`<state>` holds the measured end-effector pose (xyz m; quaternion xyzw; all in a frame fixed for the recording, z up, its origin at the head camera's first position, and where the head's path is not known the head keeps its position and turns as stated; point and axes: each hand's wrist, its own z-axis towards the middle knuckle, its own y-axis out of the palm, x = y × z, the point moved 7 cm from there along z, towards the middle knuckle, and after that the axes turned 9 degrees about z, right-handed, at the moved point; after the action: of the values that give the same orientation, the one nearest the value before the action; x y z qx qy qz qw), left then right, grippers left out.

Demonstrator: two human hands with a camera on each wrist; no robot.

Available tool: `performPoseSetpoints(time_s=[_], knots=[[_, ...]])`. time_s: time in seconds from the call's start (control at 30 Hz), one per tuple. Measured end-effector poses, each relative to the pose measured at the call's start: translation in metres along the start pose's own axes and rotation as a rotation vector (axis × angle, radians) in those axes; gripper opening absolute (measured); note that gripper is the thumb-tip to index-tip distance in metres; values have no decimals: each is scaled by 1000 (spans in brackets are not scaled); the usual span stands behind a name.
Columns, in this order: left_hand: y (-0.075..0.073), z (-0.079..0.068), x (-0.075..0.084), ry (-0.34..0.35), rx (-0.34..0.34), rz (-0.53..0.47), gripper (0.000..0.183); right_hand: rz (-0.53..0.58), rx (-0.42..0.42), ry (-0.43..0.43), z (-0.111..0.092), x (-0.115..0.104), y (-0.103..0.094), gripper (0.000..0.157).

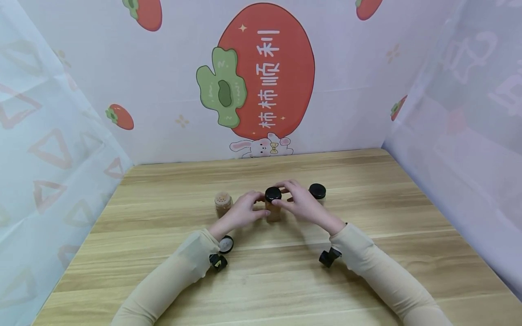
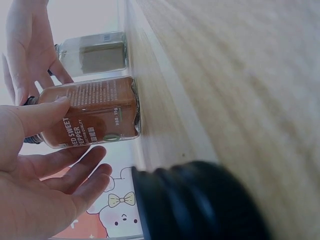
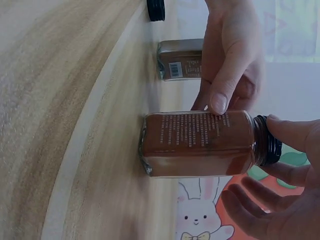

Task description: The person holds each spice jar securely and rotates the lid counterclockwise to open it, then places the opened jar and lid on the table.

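A glass spice jar [image 1: 273, 215] of red-brown powder, its label reading "RED SWEET PEPPER", stands upright on the table between both hands. My left hand [image 1: 243, 211] holds its body from the left, the thumb [image 2: 47, 114] lying against the glass. On the other side, my right hand [image 1: 302, 203] pinches the black lid [image 1: 273, 194] between thumb and fingers. The lid sits on the jar's neck in the right wrist view; whether it is tight I cannot tell. The right hand's remaining fingers [image 3: 245, 205] are loosely bent beside the jar.
Left of the hands stands a jar [image 1: 223, 204] with its perforated shaker top bare. A loose black lid [image 1: 226, 244] lies near the left wrist. Behind the right hand is another jar with a black lid [image 1: 317, 191]. A printed cloth [image 1: 342, 113] backs the wooden table [image 1: 269, 290].
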<state>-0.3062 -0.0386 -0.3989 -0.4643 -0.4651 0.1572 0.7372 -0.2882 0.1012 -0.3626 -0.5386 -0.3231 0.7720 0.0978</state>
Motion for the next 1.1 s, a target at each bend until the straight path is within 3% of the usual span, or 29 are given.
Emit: performPoseSetpoints(time_s=[0.77, 0.93, 1.1], knots=[[1, -1, -1, -29, -10, -5, 39, 60, -96, -11, 2, 7, -1, 43], [1, -1, -1, -19, -6, -3, 40, 79, -68, -13, 0, 7, -1, 49], [2, 0, -2, -20, -2, 0, 40, 58, 34, -11, -3, 6, -4, 50]])
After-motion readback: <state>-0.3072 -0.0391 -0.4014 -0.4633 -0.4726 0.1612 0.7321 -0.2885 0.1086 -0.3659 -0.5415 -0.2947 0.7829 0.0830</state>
